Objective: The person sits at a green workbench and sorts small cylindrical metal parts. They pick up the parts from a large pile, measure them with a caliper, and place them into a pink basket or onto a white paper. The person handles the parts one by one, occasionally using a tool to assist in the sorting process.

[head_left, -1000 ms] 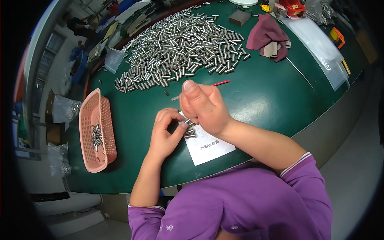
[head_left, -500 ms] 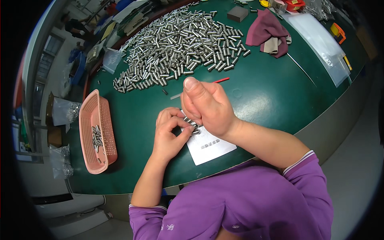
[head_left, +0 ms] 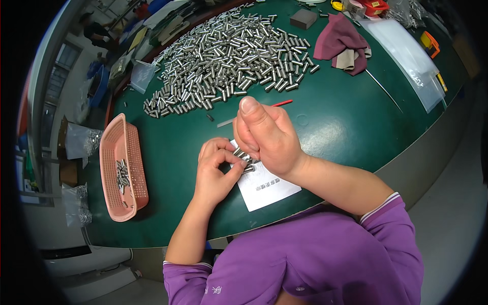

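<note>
My left hand [head_left: 213,168] rests over a white sheet of paper [head_left: 272,193], its thumb and forefinger pinched on a small metal pin [head_left: 248,169]. Several more shiny pins lie side by side on the paper by those fingertips, partly covered by both hands. Just to the right, my right hand [head_left: 272,134] is closed in a fist with the thumb up, raised above the paper's far end. Whatever the fist grips is hidden by the fingers. Beyond the hands, a big heap of metal pins [head_left: 229,56] spreads over the green table [head_left: 335,147].
At the left stands a pink plastic basket [head_left: 137,168] with some pins inside. A red pen-like stick [head_left: 282,103] lies behind my right hand. Farther right are a maroon cloth [head_left: 340,43], a thin metal rod [head_left: 384,90] and clear plastic sheets [head_left: 401,56]. A dark block [head_left: 303,19] sits at the back.
My right fist has shifted very slightly to the right. The left hand keeps its pinch on the pin in nearly the same place.
</note>
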A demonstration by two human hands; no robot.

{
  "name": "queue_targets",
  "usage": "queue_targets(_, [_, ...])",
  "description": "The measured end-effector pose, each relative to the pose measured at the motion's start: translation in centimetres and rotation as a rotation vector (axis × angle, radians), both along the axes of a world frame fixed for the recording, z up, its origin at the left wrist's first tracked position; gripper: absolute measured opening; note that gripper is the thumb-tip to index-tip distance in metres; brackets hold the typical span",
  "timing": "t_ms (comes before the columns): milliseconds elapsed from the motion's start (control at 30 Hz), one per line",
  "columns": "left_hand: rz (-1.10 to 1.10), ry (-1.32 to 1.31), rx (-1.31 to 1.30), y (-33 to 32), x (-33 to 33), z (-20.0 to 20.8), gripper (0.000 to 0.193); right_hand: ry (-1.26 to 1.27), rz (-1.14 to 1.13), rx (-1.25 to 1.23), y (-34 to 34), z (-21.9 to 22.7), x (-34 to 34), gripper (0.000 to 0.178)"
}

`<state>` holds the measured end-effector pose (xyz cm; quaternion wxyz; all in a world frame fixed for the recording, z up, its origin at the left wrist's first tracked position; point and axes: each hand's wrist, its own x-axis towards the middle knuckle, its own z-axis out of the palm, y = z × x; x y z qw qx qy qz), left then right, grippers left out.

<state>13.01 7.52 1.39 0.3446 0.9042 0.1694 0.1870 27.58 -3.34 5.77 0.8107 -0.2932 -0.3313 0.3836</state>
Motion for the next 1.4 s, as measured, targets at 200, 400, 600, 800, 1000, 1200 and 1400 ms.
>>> queue_targets(200, [0.005,-0.009,-0.012,-0.1,0.0,-0.1,0.015,-0.012,-0.005,-0.002,0.0,0.0,0.0,0.053])
queue_targets(400, [0.006,-0.024,0.003,-0.5,0.3,0.2,0.014,-0.116,-0.06,-0.102,0.3,-0.3,-0.8,0.053])
queue_targets(600, [0.009,-0.028,-0.081,0.0,-0.3,-0.1,0.018,-0.11,-0.069,-0.129,0.2,0.4,0.1,0.059])
queue_targets(800, [-0.075,-0.013,0.049,-0.2,-0.4,0.4,0.019,-0.082,-0.081,-0.128,-0.4,1.0,0.4,0.058])
queue_targets(1000, [-0.044,-0.015,0.063,-0.1,-0.6,-0.2,0.018,-0.045,-0.054,-0.054,-0.1,0.1,0.1,0.055])
queue_targets(1200, [-0.03,-0.003,0.044,-0.2,-0.4,0.0,0.017,-0.045,-0.046,-0.031,-0.1,0.1,0.0,0.055])
queue_targets(1400, [-0.018,0.008,0.03,-0.1,-0.4,0.1,0.016,-0.079,-0.046,-0.142,-0.4,1.0,-0.1,0.06])
